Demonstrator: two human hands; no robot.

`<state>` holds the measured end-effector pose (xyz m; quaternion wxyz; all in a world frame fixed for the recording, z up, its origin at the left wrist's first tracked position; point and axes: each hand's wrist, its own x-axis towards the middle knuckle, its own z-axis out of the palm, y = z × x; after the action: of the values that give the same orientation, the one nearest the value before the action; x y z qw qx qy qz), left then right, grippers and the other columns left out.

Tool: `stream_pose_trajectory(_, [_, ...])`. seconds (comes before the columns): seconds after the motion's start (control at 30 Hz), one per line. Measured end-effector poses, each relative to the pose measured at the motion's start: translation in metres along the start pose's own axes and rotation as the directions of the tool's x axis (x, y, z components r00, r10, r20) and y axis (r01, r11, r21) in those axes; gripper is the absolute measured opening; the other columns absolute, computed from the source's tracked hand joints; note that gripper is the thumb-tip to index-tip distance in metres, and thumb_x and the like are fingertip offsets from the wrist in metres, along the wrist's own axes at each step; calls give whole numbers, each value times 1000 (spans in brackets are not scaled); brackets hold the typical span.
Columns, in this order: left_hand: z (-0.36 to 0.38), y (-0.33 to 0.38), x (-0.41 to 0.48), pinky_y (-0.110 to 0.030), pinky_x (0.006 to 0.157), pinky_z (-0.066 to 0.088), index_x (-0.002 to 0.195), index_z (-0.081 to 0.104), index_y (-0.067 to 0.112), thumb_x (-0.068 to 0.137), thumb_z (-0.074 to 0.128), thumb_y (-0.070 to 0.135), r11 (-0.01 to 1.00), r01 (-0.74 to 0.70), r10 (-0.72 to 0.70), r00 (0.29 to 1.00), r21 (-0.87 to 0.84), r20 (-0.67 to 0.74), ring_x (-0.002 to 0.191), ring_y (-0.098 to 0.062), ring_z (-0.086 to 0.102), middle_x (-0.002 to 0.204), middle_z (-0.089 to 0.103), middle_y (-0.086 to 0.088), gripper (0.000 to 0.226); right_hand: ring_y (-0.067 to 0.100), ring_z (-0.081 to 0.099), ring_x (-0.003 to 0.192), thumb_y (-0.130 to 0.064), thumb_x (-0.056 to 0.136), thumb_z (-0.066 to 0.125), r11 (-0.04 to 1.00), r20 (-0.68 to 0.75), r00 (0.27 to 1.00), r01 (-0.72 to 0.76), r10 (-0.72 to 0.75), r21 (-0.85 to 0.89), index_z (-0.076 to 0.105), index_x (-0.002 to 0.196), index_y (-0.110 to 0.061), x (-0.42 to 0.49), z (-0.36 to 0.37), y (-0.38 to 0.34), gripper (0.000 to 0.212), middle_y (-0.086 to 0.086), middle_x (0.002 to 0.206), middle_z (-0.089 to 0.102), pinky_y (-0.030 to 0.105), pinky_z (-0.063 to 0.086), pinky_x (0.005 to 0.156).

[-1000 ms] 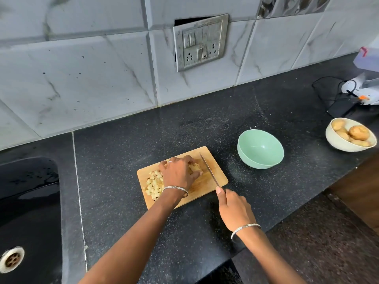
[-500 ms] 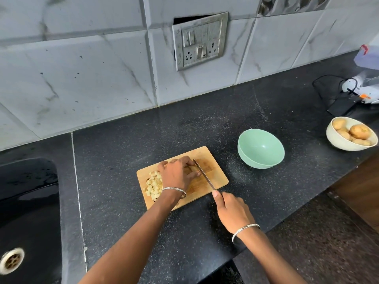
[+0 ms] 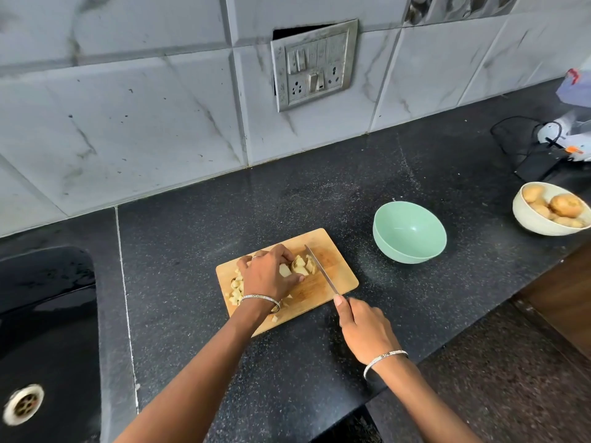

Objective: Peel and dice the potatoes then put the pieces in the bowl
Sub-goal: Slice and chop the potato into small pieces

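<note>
Black speckled stone, noted as the bench (image 3: 287,362) filling the lower and middle frame. Found the right hand (image 3: 364,334) nearest, lower centre-right, a silver bangle (image 3: 383,358) on its wrist. Saw its fingers (image 3: 343,310) wrapped round the handle of a knife (image 3: 321,271), handle hidden in the grip, forefinger laid out straight toward the blade. Traced the blade slanting up and left across a wooden cutting board (image 3: 342,276), its edge down against the right side of the peeled potato (image 3: 299,266).

Found the left hand (image 3: 267,273) just left of the blade, at frame centre, a second bangle (image 3: 260,297) at its wrist. Saw its fingers curled over the potato, thumb pressed to the near side, pinning it to the board. Made out the potato as partly cut, pale chunks clustered between thumb and blade. Spotted diced pieces (image 3: 236,292) heaped at the board's left end, partly under the wrist, and one stray cube near the board's front edge.

Saw a black sink (image 3: 44,314) at lower left, metal drain (image 3: 23,406) in its corner.

Noted a pale green bowl (image 3: 409,233) right of the board, apart from it. Further right, at the frame's edge, found a white bowl (image 3: 524,219) holding unpeeled potatoes (image 3: 564,206). Behind that, upper right, made out a white appliance (image 3: 569,139) with a dark cable; could not tell its kind.

Ended at the marbled grey tile wall (image 3: 144,123), a grimy switch-and-socket plate (image 3: 315,63) set at top centre.
</note>
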<state>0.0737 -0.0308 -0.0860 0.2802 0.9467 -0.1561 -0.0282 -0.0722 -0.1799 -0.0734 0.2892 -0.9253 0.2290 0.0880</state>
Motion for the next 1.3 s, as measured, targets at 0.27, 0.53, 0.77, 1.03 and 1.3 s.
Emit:
stream_pose_trajectory(0.27, [0, 4, 0, -40, 95, 23, 104, 59, 35, 68, 78, 55, 1000, 22, -22, 1000, -5, 4, 108, -9, 56, 95, 67, 21, 45, 32, 58, 89, -60, 98, 18, 999, -1, 1000, 32, -32, 2, 52, 84, -22, -1, 8, -5, 53, 6, 86, 65, 41, 44, 76])
stream_pose_trajectory(0.53, [-1, 7, 2, -42, 97, 26, 124, 52, 36, 68, 77, 58, 998, 38, -39, 999, 57, 29, 115, -14, 53, 104, 69, 18, 65, 34, 59, 95, -56, 100, 19, 1000, 7, 1000, -16, 16, 5, 55, 89, -19, 6, 14, -6, 53, 8, 93, 66, 41, 44, 78])
stream_pose_trajectory(0.77, [1, 8, 3, -46, 97, 25, 110, 64, 39, 69, 74, 60, 984, 26, -35, 998, 176, 49, 114, -17, 51, 108, 66, 14, 48, 37, 59, 99, -56, 100, 20, 996, 40, 997, -57, 60, -70, 45, 84, -22, 6, 13, -13, 46, 13, 100, 62, 42, 44, 78])
stream_pose_trajectory(1.03, [6, 5, 3, -48, 100, 23, 116, 60, 40, 68, 73, 62, 984, 46, -55, 997, 169, 46, 117, -17, 50, 102, 68, 13, 55, 32, 60, 96, -56, 99, 19, 999, 49, 998, -38, 40, -39, 54, 89, -19, 6, 15, -6, 53, 6, 97, 65, 41, 45, 80])
stream_pose_trajectory(1.3, [7, 7, -4, -44, 101, 20, 113, 56, 34, 70, 76, 56, 995, 51, -49, 999, 84, -17, 114, -11, 54, 103, 69, 18, 52, 34, 58, 95, -57, 100, 19, 1000, 31, 999, -9, 10, -28, 57, 92, -16, 9, 8, -14, 56, 10, 95, 64, 42, 45, 81])
